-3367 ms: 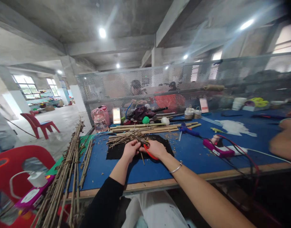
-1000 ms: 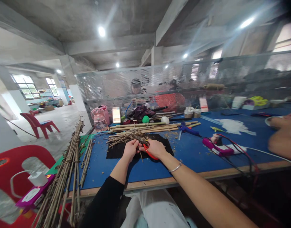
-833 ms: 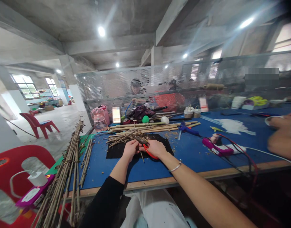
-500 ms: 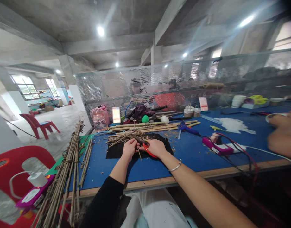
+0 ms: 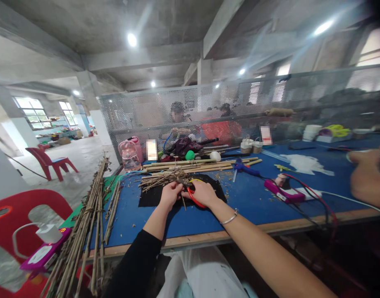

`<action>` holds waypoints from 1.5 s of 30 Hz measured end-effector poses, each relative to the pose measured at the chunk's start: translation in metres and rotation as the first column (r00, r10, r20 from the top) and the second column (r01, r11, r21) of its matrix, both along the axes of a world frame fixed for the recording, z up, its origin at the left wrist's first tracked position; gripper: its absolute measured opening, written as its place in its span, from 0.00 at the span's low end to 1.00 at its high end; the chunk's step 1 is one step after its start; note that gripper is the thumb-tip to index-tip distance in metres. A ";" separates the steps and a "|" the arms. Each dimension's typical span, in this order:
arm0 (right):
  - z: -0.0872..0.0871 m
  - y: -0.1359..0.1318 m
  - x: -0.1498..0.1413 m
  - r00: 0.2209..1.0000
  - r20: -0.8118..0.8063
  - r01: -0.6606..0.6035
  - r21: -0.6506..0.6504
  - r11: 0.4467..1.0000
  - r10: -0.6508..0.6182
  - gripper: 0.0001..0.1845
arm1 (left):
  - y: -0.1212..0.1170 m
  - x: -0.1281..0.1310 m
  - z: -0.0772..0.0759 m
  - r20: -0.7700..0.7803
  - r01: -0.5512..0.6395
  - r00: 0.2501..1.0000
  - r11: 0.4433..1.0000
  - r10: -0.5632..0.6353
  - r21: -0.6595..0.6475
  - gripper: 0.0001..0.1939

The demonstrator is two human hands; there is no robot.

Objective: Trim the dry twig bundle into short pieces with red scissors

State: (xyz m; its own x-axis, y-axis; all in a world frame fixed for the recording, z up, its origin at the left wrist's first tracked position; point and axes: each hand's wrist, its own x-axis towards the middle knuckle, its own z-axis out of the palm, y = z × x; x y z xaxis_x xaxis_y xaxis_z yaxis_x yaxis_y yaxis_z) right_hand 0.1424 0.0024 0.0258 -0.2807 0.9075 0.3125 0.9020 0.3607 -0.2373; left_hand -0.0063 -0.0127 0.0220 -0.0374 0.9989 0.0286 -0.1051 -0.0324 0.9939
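Observation:
My right hand (image 5: 204, 193) is closed round the red handles of pruning shears (image 5: 192, 196), whose dark blades point away to the left. Close beside the blades, my left hand (image 5: 170, 194) pinches a thin dry twig (image 5: 184, 203); its lower end sticks out below my fingers. Both hands are over a black cloth (image 5: 152, 198) on the blue table (image 5: 130, 225). A loose pile of short cut twigs (image 5: 154, 179) lies on the cloth just beyond my hands. The exact spot where blades and twig meet is too small to make out.
Long bundled stalks (image 5: 89, 211) lean over the table's left end. Bamboo-like sticks (image 5: 205, 166) lie behind the pile. A blue glue gun (image 5: 246, 167) and a purple power strip (image 5: 283, 191) with cables are on the right. Another person's hand (image 5: 368, 178) is at the far right.
The shears have turned slightly in my right hand, and a yellow part of the handle shows more. My left hand has shifted a little. The other person's hand has moved slightly.

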 end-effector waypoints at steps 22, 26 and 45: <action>0.003 0.001 -0.002 0.998 0.053 0.047 -0.119 0.992 -0.040 0.34 | 0.000 0.000 -0.001 -0.003 0.028 1.000 1.000 -0.028 0.013 0.18; 0.004 0.000 -0.001 0.998 0.046 0.057 -0.088 0.994 -0.054 0.33 | -0.001 0.000 0.000 -0.036 0.091 0.995 0.996 -0.090 0.018 0.20; 0.005 0.002 0.003 0.973 -0.156 -0.172 -0.012 0.985 0.168 0.20 | 0.001 0.001 0.001 0.103 0.023 0.994 1.000 -0.021 -0.018 0.15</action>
State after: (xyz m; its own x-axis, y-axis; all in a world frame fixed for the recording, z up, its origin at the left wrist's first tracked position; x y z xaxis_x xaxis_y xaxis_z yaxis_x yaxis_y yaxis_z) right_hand 0.1451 0.0041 0.0311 -0.3818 0.8588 0.3415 0.7798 0.4977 -0.3797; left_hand -0.0052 -0.0113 0.0229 -0.0170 0.9998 0.0064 -0.2072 -0.0098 0.9783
